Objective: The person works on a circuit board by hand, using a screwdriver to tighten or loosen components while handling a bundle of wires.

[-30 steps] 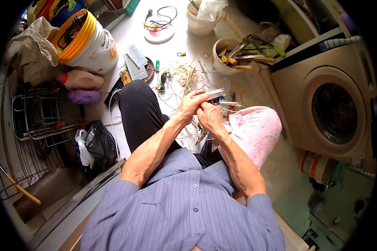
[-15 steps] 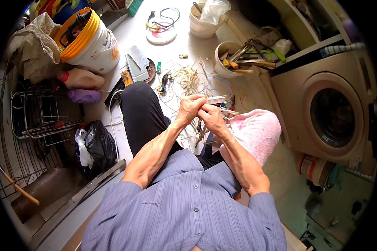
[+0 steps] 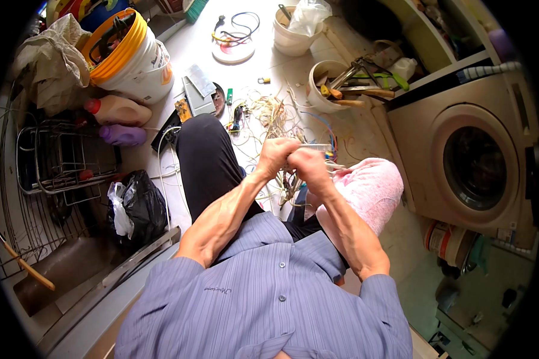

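Over the floor between my knees, my two hands meet. My left hand (image 3: 278, 157) is closed around the near end of a pale ridged strip (image 3: 317, 147), which sticks out to the right past its fingers. Against it, my right hand (image 3: 310, 167) is curled closed and blurred by motion; whatever its fingers pinch is hidden. Beneath and beyond both hands lies a tangle of thin cream and coloured wires (image 3: 272, 116). A pink towel (image 3: 374, 188) covers my right knee, beside the right forearm.
Left are a white bucket (image 3: 153, 75) with an orange rim, two bottles, a wire rack (image 3: 72, 161) and a black bag (image 3: 147, 203). Ahead lie grey casing parts (image 3: 197, 93) and a cable coil (image 3: 233, 51). A tool bucket (image 3: 323, 99) and washing machine (image 3: 461, 149) stand right.
My right hand has shifted slightly down and right and is now blurred. The pale strip shows a little further right, tipped nearly level. The left hand stays closed.
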Motion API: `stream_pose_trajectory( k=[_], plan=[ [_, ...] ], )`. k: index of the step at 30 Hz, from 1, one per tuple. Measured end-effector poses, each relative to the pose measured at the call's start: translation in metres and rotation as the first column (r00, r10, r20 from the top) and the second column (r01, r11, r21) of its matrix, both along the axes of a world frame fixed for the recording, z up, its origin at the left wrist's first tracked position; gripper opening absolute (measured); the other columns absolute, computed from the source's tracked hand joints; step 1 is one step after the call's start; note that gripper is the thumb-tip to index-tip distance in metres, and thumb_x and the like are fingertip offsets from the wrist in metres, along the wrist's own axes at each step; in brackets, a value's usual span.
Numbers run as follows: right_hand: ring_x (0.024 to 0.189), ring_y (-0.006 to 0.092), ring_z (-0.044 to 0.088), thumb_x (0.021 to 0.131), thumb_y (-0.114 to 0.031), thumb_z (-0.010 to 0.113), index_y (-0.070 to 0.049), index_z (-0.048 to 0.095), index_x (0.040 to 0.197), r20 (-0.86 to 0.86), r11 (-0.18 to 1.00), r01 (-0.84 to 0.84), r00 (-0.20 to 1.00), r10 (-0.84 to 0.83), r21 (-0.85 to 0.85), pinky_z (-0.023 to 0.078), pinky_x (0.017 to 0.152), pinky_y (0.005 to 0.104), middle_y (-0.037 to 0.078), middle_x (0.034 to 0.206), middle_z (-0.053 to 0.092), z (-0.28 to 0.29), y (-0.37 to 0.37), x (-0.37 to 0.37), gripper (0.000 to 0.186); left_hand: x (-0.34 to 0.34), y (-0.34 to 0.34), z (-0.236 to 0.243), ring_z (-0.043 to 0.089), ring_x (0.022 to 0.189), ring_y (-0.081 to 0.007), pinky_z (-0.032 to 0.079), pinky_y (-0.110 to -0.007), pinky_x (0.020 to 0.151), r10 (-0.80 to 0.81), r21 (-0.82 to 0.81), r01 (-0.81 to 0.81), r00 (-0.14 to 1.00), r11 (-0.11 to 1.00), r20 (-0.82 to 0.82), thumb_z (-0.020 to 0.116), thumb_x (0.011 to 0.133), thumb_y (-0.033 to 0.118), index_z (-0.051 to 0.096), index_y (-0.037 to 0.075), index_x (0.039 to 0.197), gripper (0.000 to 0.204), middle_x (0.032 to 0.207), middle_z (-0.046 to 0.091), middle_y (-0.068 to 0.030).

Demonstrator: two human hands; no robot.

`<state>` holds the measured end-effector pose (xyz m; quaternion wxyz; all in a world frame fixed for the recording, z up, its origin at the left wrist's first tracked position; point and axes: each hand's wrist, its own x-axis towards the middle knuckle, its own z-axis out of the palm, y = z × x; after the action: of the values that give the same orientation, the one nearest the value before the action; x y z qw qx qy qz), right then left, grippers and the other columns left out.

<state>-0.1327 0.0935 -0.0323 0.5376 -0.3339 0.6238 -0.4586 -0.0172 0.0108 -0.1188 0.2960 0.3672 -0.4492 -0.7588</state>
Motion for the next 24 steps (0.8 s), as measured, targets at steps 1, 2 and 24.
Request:
stream_pose_trajectory(
  k=[1, 2, 24],
  plan=[
    [0.046, 0.0049, 0.033, 0.094, -0.013, 0.061, -0.010, 0.054, 0.072, 0.323, 0.983, 0.185, 0.931, -0.170, -0.016, 0.027, 0.043, 0.0243, -0.004, 0.060, 0.045, 0.016, -0.003, -0.010, 0.023, 0.007, -0.004, 0.002, 0.069, 0.073, -0.0176, 0.057, -0.031, 0.065, 0.103, 0.353, -0.037, 0.980, 0.935, -0.168, 0.057, 0.096, 0.029, 0.073, 0.001, 0.102, 0.033, 0.090, 0.074, -0.0088],
    [0.046, 0.0052, 0.031, 0.096, -0.014, 0.059, -0.010, 0.053, 0.073, 0.451, 0.978, 0.190, 0.883, -0.130, -0.089, 0.027, 0.043, 0.0239, -0.005, 0.059, 0.041, 0.017, -0.004, -0.018, 0.024, 0.000, -0.004, 0.004, 0.070, 0.074, -0.0198, 0.058, -0.033, 0.067, 0.140, 0.393, -0.037, 0.961, 0.919, -0.238, 0.054, 0.098, 0.032, 0.071, 0.002, 0.106, 0.035, 0.092, 0.073, -0.0099],
    [0.056, 0.0058, 0.048, 0.102, -0.019, 0.061, 0.000, 0.069, 0.091, 0.207, 0.974, 0.191, 0.964, -0.164, -0.119, 0.039, 0.053, 0.0232, -0.002, 0.065, 0.056, 0.002, -0.005, -0.038, 0.024, -0.003, -0.025, 0.014, 0.073, 0.080, -0.0285, 0.066, -0.048, 0.059, 0.180, 0.716, 0.095, 0.937, 0.691, -0.299, 0.051, 0.102, 0.039, 0.060, 0.002, 0.119, 0.042, 0.102, 0.071, -0.0170]
  ],
)
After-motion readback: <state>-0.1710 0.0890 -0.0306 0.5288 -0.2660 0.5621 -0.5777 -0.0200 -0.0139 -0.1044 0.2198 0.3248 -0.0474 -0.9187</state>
